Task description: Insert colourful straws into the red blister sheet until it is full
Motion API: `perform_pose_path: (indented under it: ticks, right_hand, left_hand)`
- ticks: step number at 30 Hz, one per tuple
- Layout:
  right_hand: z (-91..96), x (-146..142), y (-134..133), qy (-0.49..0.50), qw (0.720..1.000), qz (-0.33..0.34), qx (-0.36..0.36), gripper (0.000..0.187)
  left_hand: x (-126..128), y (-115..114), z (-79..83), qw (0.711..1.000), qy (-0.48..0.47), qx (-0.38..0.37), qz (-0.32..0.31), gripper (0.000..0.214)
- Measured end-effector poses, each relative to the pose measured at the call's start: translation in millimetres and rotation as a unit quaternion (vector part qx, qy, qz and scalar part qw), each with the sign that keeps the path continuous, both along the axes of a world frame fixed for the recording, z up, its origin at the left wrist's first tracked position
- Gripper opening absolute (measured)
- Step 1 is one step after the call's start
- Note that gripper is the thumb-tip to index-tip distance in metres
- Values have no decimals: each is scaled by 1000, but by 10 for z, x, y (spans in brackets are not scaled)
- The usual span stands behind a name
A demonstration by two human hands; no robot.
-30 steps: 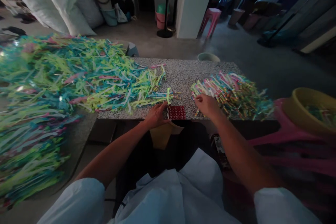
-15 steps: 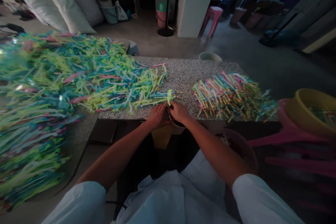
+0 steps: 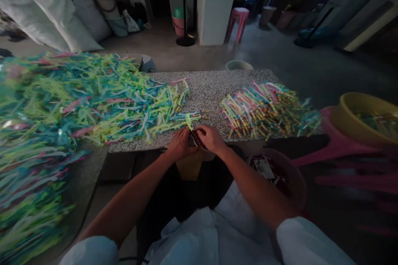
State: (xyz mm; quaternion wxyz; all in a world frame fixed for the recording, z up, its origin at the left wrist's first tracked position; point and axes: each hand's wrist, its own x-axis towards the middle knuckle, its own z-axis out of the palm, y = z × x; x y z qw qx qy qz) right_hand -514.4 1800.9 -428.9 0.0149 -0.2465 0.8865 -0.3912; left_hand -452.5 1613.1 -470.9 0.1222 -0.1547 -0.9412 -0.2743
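At the front edge of the stone-topped table, my left hand and my right hand are close together. Between them is a small dark reddish-brown thing, too small and dim to name. My right fingers are curled over it, and my left fingers press against its other side. A yellow-green strip sticks up just beyond my fingertips. Thin sticks with coloured bands lie behind it on the table. Under my hands is a yellow object, partly hidden by them.
A big heap of green, blue and pink strips covers the left side. To the right lies a pile of banded sticks with ribbons. A yellow tub rests on a pink stool; a basin holding packets stands below.
The view has shifted slightly. My hands have drawn back from the table towards me and tilted apart a little, so the dark thing between them shows more.
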Motion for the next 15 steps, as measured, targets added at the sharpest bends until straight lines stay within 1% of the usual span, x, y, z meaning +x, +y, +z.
perform_pose_path:
  ticks: [2, 4, 6, 8, 11, 13, 15]
  right_hand:
    - [52, -118, 236, -13, 996, -62, -63, 18]
    - [102, -237, 497, -53, 984, -125, -111, 19]
    - [132, -320, 735, -87, 971, -164, -154, 23]
    - [129, -348, 905, -92, 962, -186, -177, 27]
    - [61, -292, 986, -102, 964, -188, -159, 26]
    - [-6, -218, 938, -122, 971, -165, -121, 22]
    - [-64, -142, 847, -117, 982, -130, -69, 19]
  left_hand:
    - [-1, 3, 18, 1000, -7, 5, 2, 99]
    - [-8, 3, 33, 1000, -16, 7, 6, 100]
    - [-15, 1, 42, 1000, -27, 6, 10, 101]
    - [-22, -2, 47, 999, -35, 3, 14, 101]
    - [-26, -9, 50, 999, -42, -1, 17, 99]
    - [-27, -15, 47, 999, -45, -3, 16, 99]
    - [-31, -21, 35, 999, -44, -3, 13, 100]
